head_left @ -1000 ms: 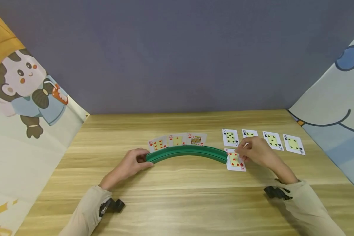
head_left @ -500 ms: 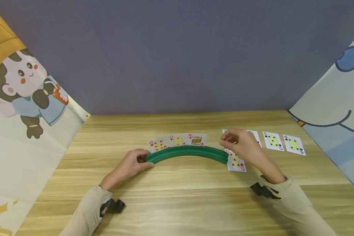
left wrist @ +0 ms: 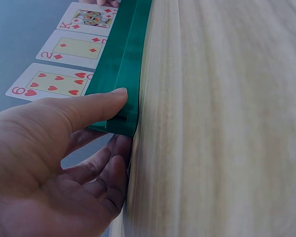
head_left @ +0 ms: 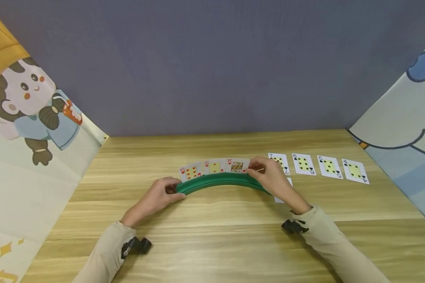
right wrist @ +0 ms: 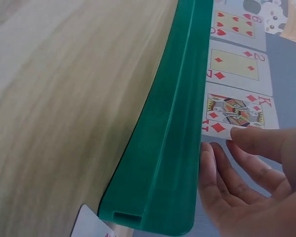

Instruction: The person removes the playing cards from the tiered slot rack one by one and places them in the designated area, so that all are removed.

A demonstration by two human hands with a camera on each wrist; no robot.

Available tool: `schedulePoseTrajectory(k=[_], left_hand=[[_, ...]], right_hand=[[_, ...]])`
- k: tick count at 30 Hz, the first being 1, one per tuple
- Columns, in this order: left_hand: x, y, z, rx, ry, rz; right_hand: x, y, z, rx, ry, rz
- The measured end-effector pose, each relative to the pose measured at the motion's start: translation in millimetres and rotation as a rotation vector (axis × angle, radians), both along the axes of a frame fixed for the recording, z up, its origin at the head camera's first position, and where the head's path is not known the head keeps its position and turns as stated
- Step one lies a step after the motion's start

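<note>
A curved green playing card holder (head_left: 219,180) stands on the table. In its slot, from left to right, are the six of hearts (head_left: 191,173), the two of diamonds (head_left: 214,167) and the king of diamonds (head_left: 237,166). My left hand (head_left: 160,192) grips the holder's left end, thumb over the top, as the left wrist view shows. At the right, my right hand (head_left: 273,177) pinches the edge of the king between thumb and finger. The five of hearts (head_left: 279,200) lies by the holder's right end, mostly hidden by that hand.
A row of spades lies face up at the right: the seven (head_left: 278,160), six (head_left: 303,164), five (head_left: 329,167) and four (head_left: 355,171). A dark grey panel (head_left: 219,70) rises behind the wooden table (head_left: 205,236). Printed cartoon panels flank both sides.
My right hand has moved left from above the five of hearts and the spades row to the king of diamonds, now pinching it. My left hand stays on the holder.
</note>
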State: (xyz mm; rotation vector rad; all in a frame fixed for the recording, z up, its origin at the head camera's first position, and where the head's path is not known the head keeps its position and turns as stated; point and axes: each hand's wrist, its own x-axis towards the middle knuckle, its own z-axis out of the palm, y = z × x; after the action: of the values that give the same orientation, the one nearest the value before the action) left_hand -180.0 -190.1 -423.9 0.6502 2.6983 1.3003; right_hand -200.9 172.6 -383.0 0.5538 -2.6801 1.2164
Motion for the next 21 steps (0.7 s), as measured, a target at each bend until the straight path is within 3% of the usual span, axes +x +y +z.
schedulePoseTrajectory(k=[13, 21], left_hand=[[-0.6, 1.1, 2.6, -0.007, -0.002, 0.003], [0.7, 0.0, 1.7, -0.022, 0.005, 0.0]], right_hand=[[-0.8, -1.5, -2.2, 0.001, 0.051, -0.003], [-0.4, -2.3, -4.4, 0.0, 0.04, -0.011]])
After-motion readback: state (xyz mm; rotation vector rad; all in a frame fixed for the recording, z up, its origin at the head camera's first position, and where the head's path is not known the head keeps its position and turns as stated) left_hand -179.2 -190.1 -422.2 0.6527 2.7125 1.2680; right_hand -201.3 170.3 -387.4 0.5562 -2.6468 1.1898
